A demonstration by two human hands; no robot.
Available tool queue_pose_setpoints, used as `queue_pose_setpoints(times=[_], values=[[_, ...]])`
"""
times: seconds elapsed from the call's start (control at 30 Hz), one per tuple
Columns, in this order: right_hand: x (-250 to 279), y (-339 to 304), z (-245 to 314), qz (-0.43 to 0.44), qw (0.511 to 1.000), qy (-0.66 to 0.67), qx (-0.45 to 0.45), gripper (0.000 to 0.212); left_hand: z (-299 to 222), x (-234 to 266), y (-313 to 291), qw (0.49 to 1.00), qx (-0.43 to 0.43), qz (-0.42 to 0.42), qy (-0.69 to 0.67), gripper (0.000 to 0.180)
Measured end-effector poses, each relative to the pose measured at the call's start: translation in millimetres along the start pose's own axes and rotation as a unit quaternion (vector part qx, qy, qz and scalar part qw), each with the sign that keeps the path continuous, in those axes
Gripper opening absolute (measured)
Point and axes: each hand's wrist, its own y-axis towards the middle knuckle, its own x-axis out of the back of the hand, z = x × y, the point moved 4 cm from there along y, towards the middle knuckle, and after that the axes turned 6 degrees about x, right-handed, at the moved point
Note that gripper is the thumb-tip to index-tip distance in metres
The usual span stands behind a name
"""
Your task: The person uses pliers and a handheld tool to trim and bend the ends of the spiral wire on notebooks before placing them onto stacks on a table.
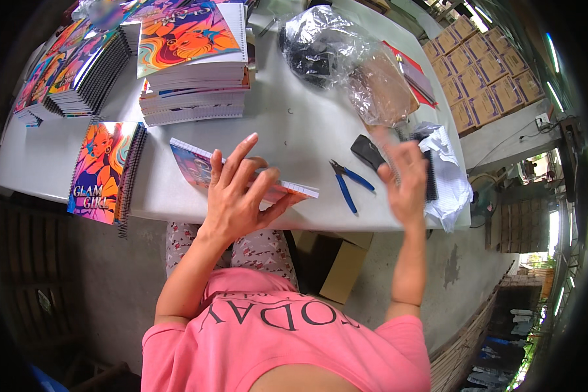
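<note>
My left hand (238, 189) is closed around a loose notebook (196, 166) with a colourful cover, tilted up at the table's front edge. The block has no coil visible along its edge. At the right, my right hand (406, 183) is smeared by motion. A faint grey coil-like streak runs beside its fingers, and I cannot tell whether it is gripped. Black spiral coils (430, 171) lie just beyond that hand, by crumpled white paper (449, 176). Between the hands rest blue-handled cutters (347, 185) and a black object (367, 153), its kind unclear.
One spiral-bound notebook (104, 171) lies at the left front edge. Behind it stand a stack of unbound notebooks (193, 104) and piles of bound ones (88, 72). Clear plastic bags (326, 49) cover the back right of the white table (294, 130). Cartons (480, 62) are stacked beyond.
</note>
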Motion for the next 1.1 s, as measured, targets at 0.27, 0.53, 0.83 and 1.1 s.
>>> queue_pose_setpoints(times=[0.27,0.53,0.83,1.1], values=[[-47,-23,34,-0.079,0.910,0.373,-0.161,0.012,-2,0,4,1.000,-0.004,0.003,-0.006,0.040],[-51,-22,40,-0.025,0.900,0.421,-0.108,0.012,-8,5,10,1.000,0.005,-0.019,-0.018,0.037],[-32,-18,50,-0.026,0.925,0.376,-0.038,0.015,-3,2,12,0.999,0.018,0.003,-0.047,0.038],[-57,-15,33,-0.001,0.896,0.428,-0.115,0.014,-8,1,11,0.999,0.025,-0.025,-0.024,0.036]])
